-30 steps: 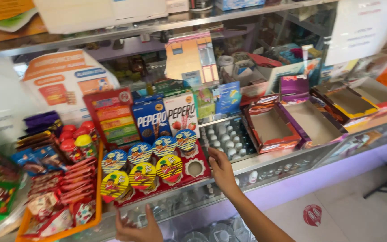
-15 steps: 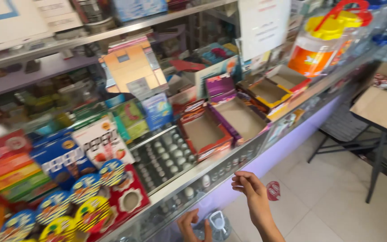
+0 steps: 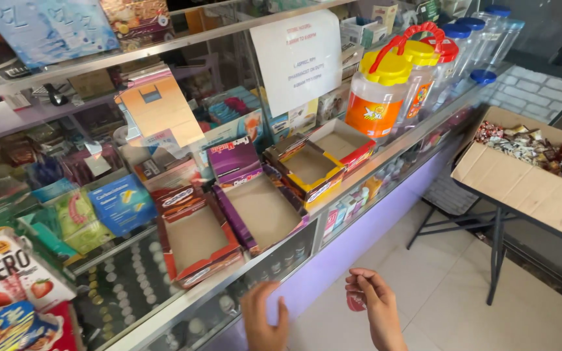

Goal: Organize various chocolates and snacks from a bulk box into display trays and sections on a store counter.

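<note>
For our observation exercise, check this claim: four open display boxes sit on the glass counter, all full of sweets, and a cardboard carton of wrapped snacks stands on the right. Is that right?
Not quite. The head view shows the display boxes on the glass counter empty, their bare cardboard bottoms showing. The rest holds: there are four, and a cardboard carton of wrapped snacks stands on the right.

A glass-topped worktop (image 3: 385, 156) ran from 7 o'clock up to 1 o'clock. At its middle sat four open, empty cardboard display trays in a row: a red one (image 3: 196, 240) at 8 o'clock of centre, a purple one (image 3: 261, 208) beside it, a yellow one (image 3: 310, 168) and a red-edged one (image 3: 343, 142) toward 1 o'clock. Past them stood plastic jars (image 3: 377, 97) with yellow and red lids, then clear blue-lidded jars (image 3: 482, 39). At 3 o'clock a dark folding table (image 3: 521, 214) carried an open cardboard box (image 3: 521, 185) of wrapped sweets.
</note>
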